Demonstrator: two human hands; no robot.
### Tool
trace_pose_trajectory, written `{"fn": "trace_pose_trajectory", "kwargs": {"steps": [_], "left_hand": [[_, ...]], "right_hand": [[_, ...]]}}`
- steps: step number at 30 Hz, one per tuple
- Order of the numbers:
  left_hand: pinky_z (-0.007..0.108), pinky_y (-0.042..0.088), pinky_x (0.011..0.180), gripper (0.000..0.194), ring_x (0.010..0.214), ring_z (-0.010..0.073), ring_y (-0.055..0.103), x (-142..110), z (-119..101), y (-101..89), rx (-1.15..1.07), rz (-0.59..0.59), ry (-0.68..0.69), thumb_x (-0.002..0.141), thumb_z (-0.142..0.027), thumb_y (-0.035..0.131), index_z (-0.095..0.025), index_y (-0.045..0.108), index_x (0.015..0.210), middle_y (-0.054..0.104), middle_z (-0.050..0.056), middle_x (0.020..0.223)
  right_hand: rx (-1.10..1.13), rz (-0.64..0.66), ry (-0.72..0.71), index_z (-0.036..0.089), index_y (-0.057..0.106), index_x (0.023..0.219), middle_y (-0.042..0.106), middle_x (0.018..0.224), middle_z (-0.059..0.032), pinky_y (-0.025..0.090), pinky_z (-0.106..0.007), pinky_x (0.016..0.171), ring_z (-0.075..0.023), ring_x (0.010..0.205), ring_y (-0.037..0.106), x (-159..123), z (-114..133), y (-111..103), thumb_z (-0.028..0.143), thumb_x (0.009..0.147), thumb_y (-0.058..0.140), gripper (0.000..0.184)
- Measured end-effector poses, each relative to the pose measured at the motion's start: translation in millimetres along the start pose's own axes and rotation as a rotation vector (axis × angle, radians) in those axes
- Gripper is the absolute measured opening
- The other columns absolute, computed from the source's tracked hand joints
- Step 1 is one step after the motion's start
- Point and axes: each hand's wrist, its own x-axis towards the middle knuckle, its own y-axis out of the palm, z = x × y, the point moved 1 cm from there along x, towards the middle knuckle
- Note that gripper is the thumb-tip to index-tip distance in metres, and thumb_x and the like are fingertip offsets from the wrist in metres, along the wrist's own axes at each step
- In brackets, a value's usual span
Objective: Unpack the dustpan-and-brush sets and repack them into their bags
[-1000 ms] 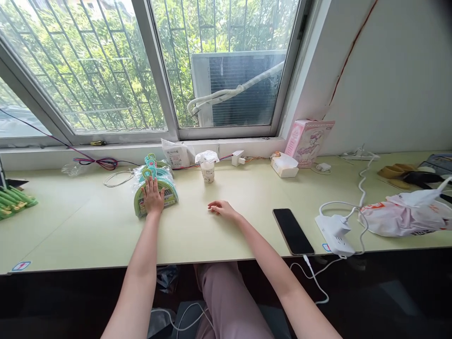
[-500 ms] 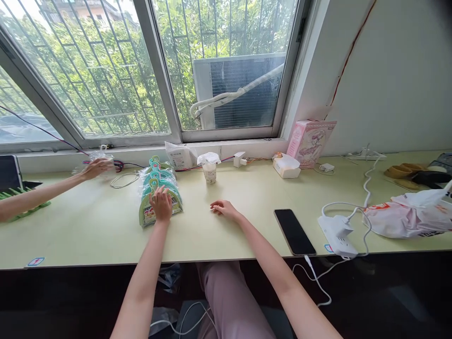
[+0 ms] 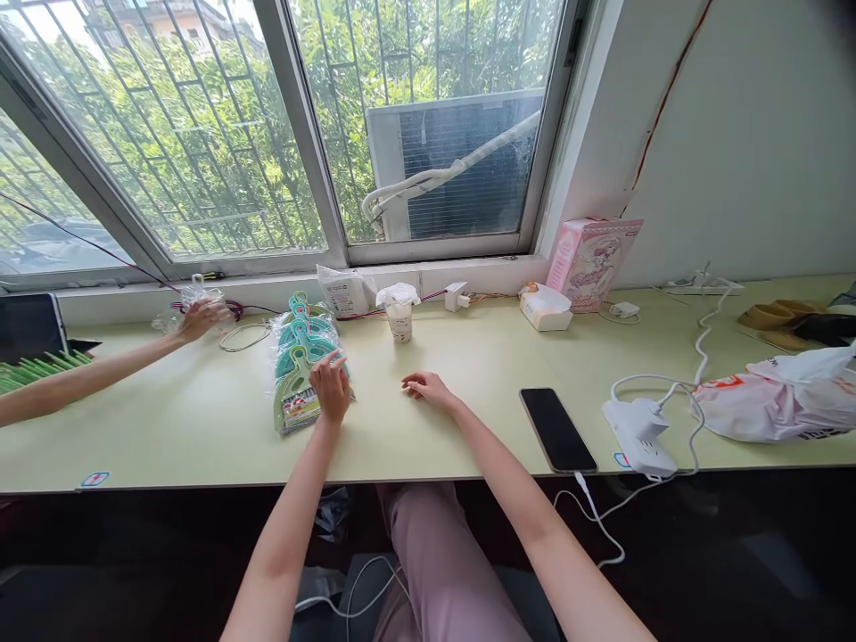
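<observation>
Hovering low over the right side of the nearest dustpan, a person's left hand (image 3: 331, 390) has its fingers loosely bent and partly apart, the index finger reaching out ahead; whether it touches the plastic is impossible to tell. The dustpans (image 3: 289, 406), green and teal, stand in a row running back toward the window (image 3: 428, 250), on the left half of the pale counter (image 3: 201, 437), clear wrapping around them. The right hand (image 3: 432, 390) rests on the counter beyond them, well apart from the left, its fingers gently curled; whether its fingertips meet cannot be told. Behind it stands a cup (image 3: 401, 325) with a white cover, near a white packet (image 3: 344, 290). From the left edge, another person's arm reaches across, the hand (image 3: 204, 319) at some crumpled clear plastic (image 3: 167, 321) by the sill. To the right, a phone (image 3: 558, 428) lies face up, a white cable (image 3: 587, 495) at its near end, beside a power strip (image 3: 638, 437). Farther back, a tissue pack (image 3: 547, 309) sits before a pink box (image 3: 595, 266).
</observation>
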Motion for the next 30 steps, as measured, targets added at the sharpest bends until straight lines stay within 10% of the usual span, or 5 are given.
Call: {"fn": "trace_pose_trajectory", "kwargs": {"steps": [8, 18, 23, 27, 30], "left_hand": [[0.032, 0.046, 0.071, 0.024, 0.078, 0.0222, 0.066, -21.2, -106.6, 58.9, -0.186, 0.77, 0.19, 0.096, -0.024, 0.037, -0.023, 0.059, 0.106, 0.069, 0.008, 0.086], [0.03, 0.044, 0.068, 0.024, 0.077, 0.0215, 0.068, -31.1, -104.9, 61.7, -0.143, 0.802, 0.052, 0.1, -0.029, 0.034, -0.023, 0.055, 0.109, 0.07, 0.007, 0.087], [0.036, 0.047, 0.085, 0.022, 0.104, 0.0255, 0.062, -18.8, -87.0, 29.2, -0.097, 0.516, -0.003, 0.095, -0.022, 0.042, -0.021, 0.061, 0.106, 0.067, 0.013, 0.108], [0.052, 0.041, 0.101, 0.03, 0.123, 0.0338, 0.049, -16.6, -12.4, -39.3, 0.151, -0.113, -0.405, 0.093, -0.032, 0.049, -0.017, 0.057, 0.117, 0.057, 0.018, 0.127], [0.057, 0.045, 0.094, 0.053, 0.121, 0.0401, 0.049, -27.3, 54.0, -83.7, 0.272, -0.146, -0.695, 0.078, -0.05, 0.068, -0.017, 0.056, 0.118, 0.056, 0.022, 0.129]], "right_hand": [[-0.246, -0.198, -0.013, 0.021, 0.067, 0.081, 0.07, 0.074, -0.0003, 0.047, -0.022, 0.057, -0.0124, 0.061, 0.06, 2.6, -4.3, -7.2, 0.01, 0.078, 0.046, 0.024], [-0.348, -0.151, -0.065, 0.022, 0.058, 0.068, 0.06, 0.058, 0.0032, 0.046, -0.023, 0.061, -0.0128, 0.056, 0.057, 2.7, -10.1, -8.0, 0.011, 0.078, 0.043, 0.021], [-0.233, -0.131, -0.016, 0.02, 0.067, 0.086, 0.069, 0.075, 0.0004, 0.049, -0.02, 0.059, -0.0088, 0.056, 0.057, 1.3, -8.0, -7.5, 0.012, 0.084, 0.044, 0.025], [-0.21, -0.121, 0.023, 0.019, 0.068, 0.089, 0.07, 0.078, -0.0003, 0.049, -0.017, 0.056, -0.0067, 0.055, 0.055, 0.9, -5.8, -6.7, 0.012, 0.085, 0.044, 0.026], [-0.248, -0.113, 0.006, 0.021, 0.069, 0.089, 0.071, 0.079, 0.0, 0.048, -0.018, 0.057, -0.0066, 0.055, 0.054, 0.9, -3.7, -6.4, 0.013, 0.085, 0.045, 0.025]]}}
